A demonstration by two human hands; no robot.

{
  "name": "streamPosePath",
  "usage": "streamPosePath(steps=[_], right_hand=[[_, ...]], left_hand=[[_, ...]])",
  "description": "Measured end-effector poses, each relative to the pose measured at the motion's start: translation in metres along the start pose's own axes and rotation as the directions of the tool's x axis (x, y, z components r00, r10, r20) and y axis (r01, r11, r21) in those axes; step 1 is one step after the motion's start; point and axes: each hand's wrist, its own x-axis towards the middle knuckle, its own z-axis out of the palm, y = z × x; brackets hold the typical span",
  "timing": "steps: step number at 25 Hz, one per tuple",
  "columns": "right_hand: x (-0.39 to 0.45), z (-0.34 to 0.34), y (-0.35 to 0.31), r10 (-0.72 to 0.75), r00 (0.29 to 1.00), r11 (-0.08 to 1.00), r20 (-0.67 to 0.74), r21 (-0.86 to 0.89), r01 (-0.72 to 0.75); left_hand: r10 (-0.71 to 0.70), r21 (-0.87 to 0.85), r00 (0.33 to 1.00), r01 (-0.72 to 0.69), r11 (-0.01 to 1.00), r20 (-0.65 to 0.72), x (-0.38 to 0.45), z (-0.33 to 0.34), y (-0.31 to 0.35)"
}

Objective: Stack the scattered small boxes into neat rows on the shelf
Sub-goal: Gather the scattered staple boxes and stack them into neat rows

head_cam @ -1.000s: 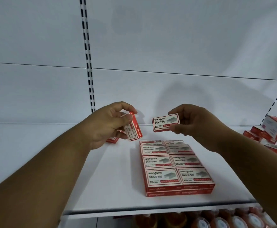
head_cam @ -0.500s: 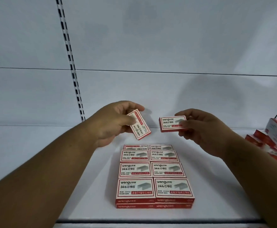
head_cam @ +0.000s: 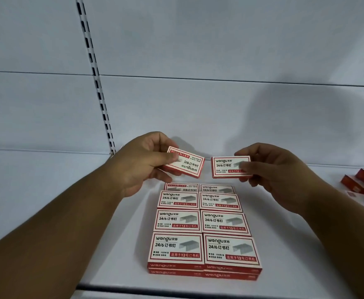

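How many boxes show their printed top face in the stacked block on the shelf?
8, in two columns of four: left column; right column. Red edges at the front show a layer beneath, so more are hidden.

Back wall (head_cam: 220,39): pale grey-white panels behind the shelf, flat and plain.
Panel seams (head_cam: 198,79): thin dark horizontal lines crossing the wall, one high up, one lower down near the shelf's rear edge.
Slotted upright (head_cam: 94,76): white metal strip with a column of small dark slots, running from the top left down and slightly rightward to the shelf's rear edge.
Shadows (head_cam: 284,117): soft grey patches on the wall, the largest on the right side.
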Motion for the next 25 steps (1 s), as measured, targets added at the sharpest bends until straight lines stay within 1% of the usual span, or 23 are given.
streamPosePath(steps=[1,2,4,5,6,7,8,10,12,14,17,19,20,21,22,23,25], right_hand=[[-0.001,0.000,0.000,0.004,1.000,1.000,0.008,-0.011,-0.004],[-0.002,0.000,0.000,0.007,1.000,1.000,0.016,-0.024,-0.007],[-0.004,0.000,0.000,0.017,1.000,0.999,0.024,-0.049,-0.016],[-0.005,0.000,0.000,0.026,0.999,0.998,0.024,-0.058,-0.025],[-0.005,0.000,0.000,0.036,0.999,0.997,0.025,-0.069,-0.034],[-0.005,0.001,0.000,0.045,0.999,0.995,0.028,-0.085,-0.043],[-0.005,0.002,0.000,0.055,0.998,0.993,0.031,-0.108,-0.052],[-0.006,0.004,0.002,0.075,0.996,0.984,0.041,-0.163,-0.068],[-0.007,0.008,0.004,0.095,0.995,0.972,0.039,-0.219,-0.085],[-0.008,0.012,0.005,0.105,0.994,0.942,0.024,-0.324,-0.092],[-0.008,0.018,0.004,0.110,0.994,0.865,-0.013,-0.492,-0.102],[-0.008,0.021,0.001,0.098,0.995,0.839,0.001,-0.538,-0.082],[-0.009,0.022,0.000,0.089,0.996,0.833,0.013,-0.550,-0.067],[-0.011,0.023,-0.002,0.091,0.996,0.845,0.025,-0.532,-0.063],[-0.014,0.026,-0.003,0.107,0.993,0.881,0.040,-0.466,-0.077],[-0.018,0.028,-0.004,0.133,0.989,0.928,0.058,-0.357,-0.104],[-0.026,0.034,-0.003,0.178,0.981,0.971,0.074,-0.177,-0.163]], left_hand=[[0.019,0.031,0.999,-0.018,0.999,-0.035,0.000,0.001,0.000],[0.030,0.044,0.995,-0.025,0.999,-0.098,0.002,0.001,-0.001],[0.017,-0.017,0.965,-0.022,1.000,-0.263,0.009,0.000,-0.002],[0.010,-0.065,0.951,-0.032,0.997,-0.308,0.012,-0.001,-0.003],[0.017,-0.097,0.950,-0.049,0.994,-0.311,0.014,-0.001,-0.004],[0.040,-0.096,0.958,-0.069,0.993,-0.283,0.015,0.001,-0.005],[0.075,-0.054,0.968,-0.091,0.994,-0.240,0.015,0.002,-0.007],[0.131,0.134,0.982,-0.113,0.985,-0.136,0.011,0.009,-0.008],[0.120,0.319,0.992,-0.102,0.942,-0.039,0.009,0.015,-0.008],[0.106,0.444,0.994,-0.110,0.889,0.033,0.010,0.018,-0.010],[0.111,0.514,0.991,-0.133,0.847,0.074,0.013,0.022,-0.015],[0.123,0.547,0.989,-0.145,0.824,0.077,0.012,0.025,-0.017],[0.120,0.516,0.991,-0.134,0.846,0.061,0.011,0.026,-0.017],[0.105,0.446,0.994,-0.107,0.888,0.028,0.009,0.026,-0.017],[0.088,0.361,0.996,-0.076,0.929,-0.019,0.007,0.025,-0.016],[0.066,0.285,0.996,-0.044,0.957,-0.067,0.004,0.023,-0.015],[-0.027,0.141,0.991,0.045,0.989,-0.127,-0.008,0.023,-0.012]])
